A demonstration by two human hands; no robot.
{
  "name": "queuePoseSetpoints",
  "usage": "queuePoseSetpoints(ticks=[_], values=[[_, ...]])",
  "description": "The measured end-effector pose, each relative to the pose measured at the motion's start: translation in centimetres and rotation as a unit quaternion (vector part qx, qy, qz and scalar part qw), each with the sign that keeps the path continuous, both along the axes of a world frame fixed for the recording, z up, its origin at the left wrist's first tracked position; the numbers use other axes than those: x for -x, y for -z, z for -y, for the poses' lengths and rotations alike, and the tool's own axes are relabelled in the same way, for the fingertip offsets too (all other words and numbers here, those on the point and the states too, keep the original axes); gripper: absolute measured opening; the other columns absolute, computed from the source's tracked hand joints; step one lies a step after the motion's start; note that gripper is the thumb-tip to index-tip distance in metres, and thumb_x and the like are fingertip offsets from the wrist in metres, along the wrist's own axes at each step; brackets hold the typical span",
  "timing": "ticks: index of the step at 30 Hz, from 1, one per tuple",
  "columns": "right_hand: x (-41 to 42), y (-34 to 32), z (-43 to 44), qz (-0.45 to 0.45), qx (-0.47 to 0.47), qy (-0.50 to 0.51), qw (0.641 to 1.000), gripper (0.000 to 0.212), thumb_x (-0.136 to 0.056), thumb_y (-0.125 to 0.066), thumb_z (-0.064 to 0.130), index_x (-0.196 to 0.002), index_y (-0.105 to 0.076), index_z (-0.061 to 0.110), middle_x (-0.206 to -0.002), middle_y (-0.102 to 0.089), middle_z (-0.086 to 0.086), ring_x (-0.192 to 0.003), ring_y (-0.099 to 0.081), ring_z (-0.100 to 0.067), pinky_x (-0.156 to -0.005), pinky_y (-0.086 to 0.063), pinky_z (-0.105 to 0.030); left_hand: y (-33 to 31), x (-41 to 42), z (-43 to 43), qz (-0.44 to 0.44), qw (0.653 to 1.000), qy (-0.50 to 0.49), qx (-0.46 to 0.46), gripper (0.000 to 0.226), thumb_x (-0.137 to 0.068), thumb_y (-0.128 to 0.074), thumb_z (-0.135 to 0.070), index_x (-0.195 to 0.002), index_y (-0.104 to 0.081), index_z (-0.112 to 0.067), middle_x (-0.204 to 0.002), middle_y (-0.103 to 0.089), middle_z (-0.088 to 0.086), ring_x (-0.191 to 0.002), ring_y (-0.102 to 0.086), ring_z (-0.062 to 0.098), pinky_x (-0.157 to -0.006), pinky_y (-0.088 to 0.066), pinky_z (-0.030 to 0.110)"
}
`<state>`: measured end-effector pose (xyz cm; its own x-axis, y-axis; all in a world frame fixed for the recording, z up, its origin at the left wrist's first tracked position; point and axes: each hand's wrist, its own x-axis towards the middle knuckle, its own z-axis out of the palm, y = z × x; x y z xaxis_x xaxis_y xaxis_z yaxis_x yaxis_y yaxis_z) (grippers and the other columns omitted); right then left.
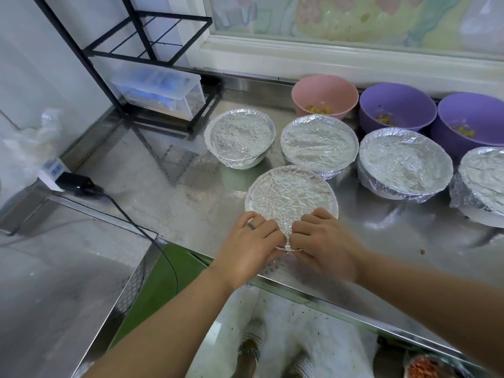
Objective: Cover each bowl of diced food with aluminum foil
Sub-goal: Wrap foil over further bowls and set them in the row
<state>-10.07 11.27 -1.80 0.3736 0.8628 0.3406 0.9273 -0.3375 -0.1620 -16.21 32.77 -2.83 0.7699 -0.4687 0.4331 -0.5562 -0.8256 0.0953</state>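
A bowl topped with crinkled aluminum foil (289, 195) sits near the front edge of the steel counter (174, 203). My left hand (249, 248) and my right hand (324, 244) meet at its near rim, fingers curled over the foil edge and pressing it down round the bowl. Behind it stand several more foil-covered bowls: one at the left (240, 137), one in the middle (319, 144), one further right (405, 162). A pink bowl (324, 95) and two purple bowls (396, 107) (474, 118) at the back are uncovered, with yellow diced food inside.
A black wire rack (141, 50) holding a clear plastic box (161, 91) stands at the back left. A black cable (131, 216) runs from a power adapter (73, 181) over the counter's left edge. A second steel surface (54, 282) lies lower left. The window ledge (327, 58) borders the back.
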Motion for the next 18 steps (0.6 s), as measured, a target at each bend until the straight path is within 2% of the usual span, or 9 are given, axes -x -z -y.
queuePoseSetpoints(ticks=[5, 9, 15, 18], values=[[0.1, 0.1, -0.4, -0.006, -0.013, 0.017, 1.000, 0.017, -0.094, -0.054, 0.034, -0.079, -0.049, 0.027, -0.075, -0.049, 0.007, -0.070, -0.047, -0.018, -0.070, -0.040, -0.038, 0.0, 0.2, 0.9, -0.005, 0.999, -0.049, 0.003, 0.027, -0.086, -0.072, -0.046, -0.085, -0.061, -0.021, -0.086, -0.058, -0.006, -0.078, -0.051, 0.019, -0.093, -0.042, 0.037], [0.2, 0.2, -0.6, -0.006, -0.012, 0.027, 1.000, 0.017, -0.092, -0.053, 0.033, -0.078, -0.056, 0.025, -0.073, -0.050, 0.007, -0.068, -0.049, -0.019, -0.069, -0.040, -0.038, 0.3, 0.3, 1.1, 0.005, 0.999, -0.042, -0.005, 0.018, -0.087, -0.070, -0.034, -0.086, -0.058, -0.021, -0.087, -0.057, -0.005, -0.077, -0.051, 0.021, -0.091, -0.040, 0.036], [0.2, 0.3, -0.5, -0.022, -0.010, 0.026, 0.999, 0.012, -0.092, -0.056, 0.033, -0.082, -0.050, 0.029, -0.073, -0.049, 0.009, -0.069, -0.046, -0.017, -0.069, -0.039, -0.037, 0.1, 0.2, 0.7, -0.003, 0.999, -0.036, 0.003, 0.024, -0.083, -0.074, -0.025, -0.089, -0.051, -0.026, -0.086, -0.056, -0.007, -0.078, -0.052, 0.020, -0.094, -0.037, 0.035], [0.2, 0.2, -0.6, -0.028, -0.020, 0.021, 0.999, 0.013, -0.092, -0.053, 0.032, -0.080, -0.048, 0.028, -0.073, -0.049, 0.008, -0.069, -0.046, -0.017, -0.068, -0.039, -0.038, 0.0, 0.3, 0.8, -0.016, 0.999, -0.039, 0.012, 0.010, -0.086, -0.065, -0.025, -0.085, -0.055, -0.026, -0.083, -0.055, -0.008, -0.076, -0.053, 0.019, -0.095, -0.036, 0.034]])
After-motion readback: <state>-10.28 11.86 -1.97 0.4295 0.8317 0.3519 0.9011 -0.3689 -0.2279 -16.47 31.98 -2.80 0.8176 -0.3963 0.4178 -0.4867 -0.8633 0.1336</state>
